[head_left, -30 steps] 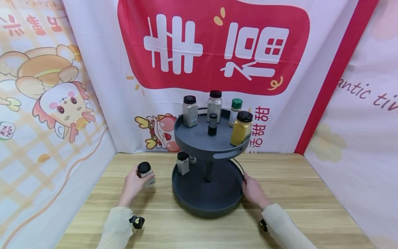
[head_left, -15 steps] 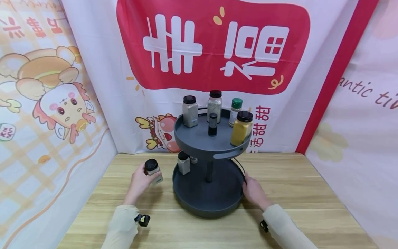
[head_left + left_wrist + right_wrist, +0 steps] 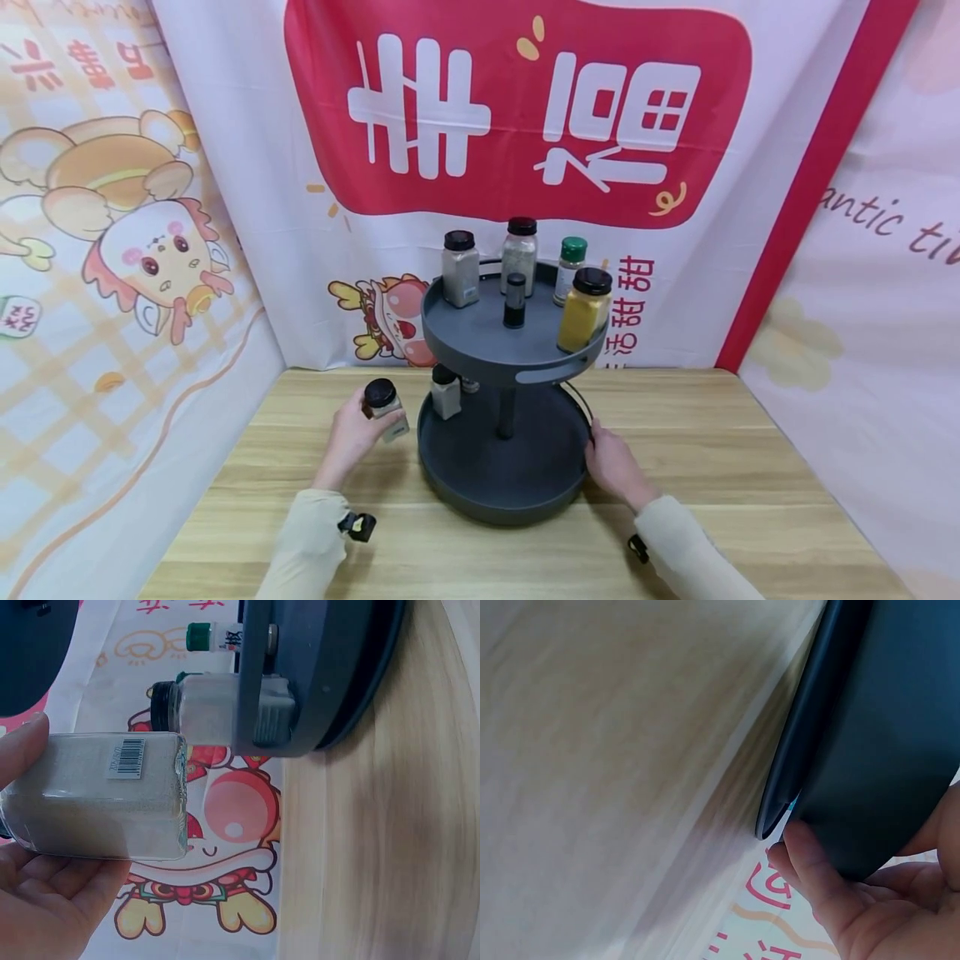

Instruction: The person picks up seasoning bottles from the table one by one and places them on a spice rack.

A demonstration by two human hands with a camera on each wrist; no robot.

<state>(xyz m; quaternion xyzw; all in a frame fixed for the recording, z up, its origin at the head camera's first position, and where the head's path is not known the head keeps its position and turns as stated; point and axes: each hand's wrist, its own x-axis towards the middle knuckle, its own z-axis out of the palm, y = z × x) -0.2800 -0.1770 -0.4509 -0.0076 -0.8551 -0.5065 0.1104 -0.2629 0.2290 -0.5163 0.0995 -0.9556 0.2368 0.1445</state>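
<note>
My left hand (image 3: 354, 433) grips a clear square spice jar (image 3: 105, 795) with a black lid, filled with pale powder; a barcode label shows on its side. The jar is tilted and held just left of a dark grey two-tier turntable rack (image 3: 502, 504). At the rack's right side, my right hand (image 3: 617, 463) holds the lower tier's wall, fingers (image 3: 817, 870) outside and thumb over the rim. On the lower tier, at the back left, stands another pale-powder jar (image 3: 446, 398), with a small green-capped bottle (image 3: 217, 637) beside it.
The upper tier (image 3: 480, 333) carries several containers, among them a yellow jar (image 3: 581, 321), a green-capped bottle (image 3: 567, 275) and a small black-based bottle (image 3: 514, 304). Wooden tabletop (image 3: 712, 467) surrounds the rack; printed cloth (image 3: 247, 208) hangs behind and on both sides.
My left hand has carried the spice jar to the right and slightly up, closer to the rack. The right hand stays on the lower tier, and the rack has hardly moved.
</note>
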